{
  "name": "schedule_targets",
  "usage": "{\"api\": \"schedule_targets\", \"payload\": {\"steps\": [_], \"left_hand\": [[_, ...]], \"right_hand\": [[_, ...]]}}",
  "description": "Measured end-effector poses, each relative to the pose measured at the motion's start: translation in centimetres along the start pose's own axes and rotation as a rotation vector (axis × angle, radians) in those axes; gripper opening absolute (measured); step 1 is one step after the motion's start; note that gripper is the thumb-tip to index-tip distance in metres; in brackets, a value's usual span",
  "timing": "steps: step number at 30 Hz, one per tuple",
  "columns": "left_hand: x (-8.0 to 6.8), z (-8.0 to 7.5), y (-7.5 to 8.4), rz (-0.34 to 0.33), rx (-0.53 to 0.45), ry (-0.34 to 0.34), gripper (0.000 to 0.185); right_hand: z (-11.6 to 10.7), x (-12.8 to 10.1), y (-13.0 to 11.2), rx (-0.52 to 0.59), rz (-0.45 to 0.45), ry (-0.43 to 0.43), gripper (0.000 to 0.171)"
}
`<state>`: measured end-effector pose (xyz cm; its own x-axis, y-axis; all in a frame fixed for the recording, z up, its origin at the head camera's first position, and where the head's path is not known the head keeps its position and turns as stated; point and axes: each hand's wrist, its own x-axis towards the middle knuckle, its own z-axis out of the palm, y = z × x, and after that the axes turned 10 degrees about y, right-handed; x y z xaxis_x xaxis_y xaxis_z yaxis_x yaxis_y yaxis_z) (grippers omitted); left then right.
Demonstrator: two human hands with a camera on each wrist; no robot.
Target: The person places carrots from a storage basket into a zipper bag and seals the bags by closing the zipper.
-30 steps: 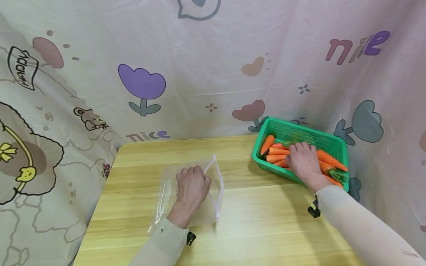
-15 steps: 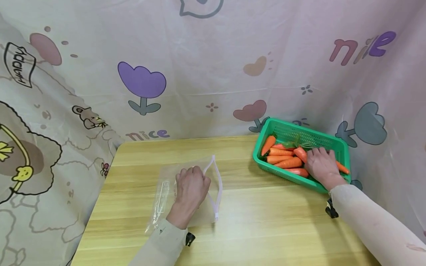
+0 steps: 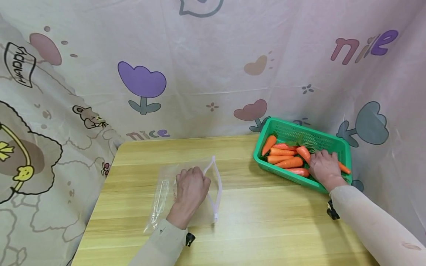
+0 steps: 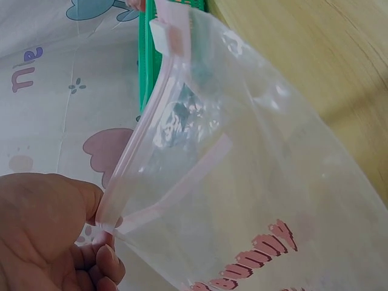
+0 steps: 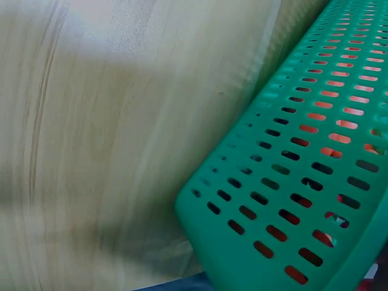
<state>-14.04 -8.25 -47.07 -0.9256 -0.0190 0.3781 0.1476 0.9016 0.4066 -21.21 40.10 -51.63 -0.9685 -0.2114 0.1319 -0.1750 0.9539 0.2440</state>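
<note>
A clear slider zip bag (image 3: 163, 195) with a pale pink zip edge stands partly gaping above the wooden table. My left hand (image 3: 192, 188) pinches its zip edge between thumb and fingers, as the left wrist view shows on the bag (image 4: 260, 151). Pinkish lettering (image 4: 248, 257) is printed on the film. Over at the right, my right hand (image 3: 324, 168) reaches into a green slotted basket (image 3: 261, 162) of carrots. Its curled fingers dip down among them, fingertips hidden, so I cannot tell what they hold. One carrot (image 3: 303, 153) leans close beside this hand.
Several more carrots (image 3: 289, 162) fill the basket's left half, and one orange tip (image 3: 344, 168) shows right of the hand. The basket stands near the back right of the table (image 3: 259, 229). A printed curtain (image 3: 206, 81) hangs behind and on both sides.
My right hand has shifted right inside the basket, uncovering carrots in its middle, then moved only slightly. The left hand keeps its pinch on the bag, almost still.
</note>
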Motion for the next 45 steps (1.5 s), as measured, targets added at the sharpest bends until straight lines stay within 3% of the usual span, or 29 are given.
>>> {"api": "schedule_targets", "payload": {"steps": [8,12,21,29,33,45], "left_hand": [[0.0,-0.2,0.0,0.005,0.001,-0.003,0.029],[0.0,-0.3,0.0,0.007,-0.002,-0.005,0.029],[0.3,-0.4,0.0,0.013,0.003,0.001,0.029],[0.7,-0.5,0.0,0.022,0.007,-0.004,0.027],[0.9,-0.5,0.0,0.022,0.023,0.002,0.027],[1.5,-0.8,0.2,-0.006,0.014,0.006,0.027]], "right_hand": [[0.3,0.0,-0.4,0.103,0.163,0.048,0.032],[-0.1,0.1,-0.4,0.116,0.188,0.097,0.038],[-1.5,0.7,-0.1,0.02,0.079,0.203,0.046],[-3.4,1.1,-0.2,0.003,0.039,0.233,0.046],[-4.8,1.1,-0.9,0.009,-0.001,0.267,0.048],[-8.7,2.2,-4.3,0.019,-0.224,0.45,0.033]]}}
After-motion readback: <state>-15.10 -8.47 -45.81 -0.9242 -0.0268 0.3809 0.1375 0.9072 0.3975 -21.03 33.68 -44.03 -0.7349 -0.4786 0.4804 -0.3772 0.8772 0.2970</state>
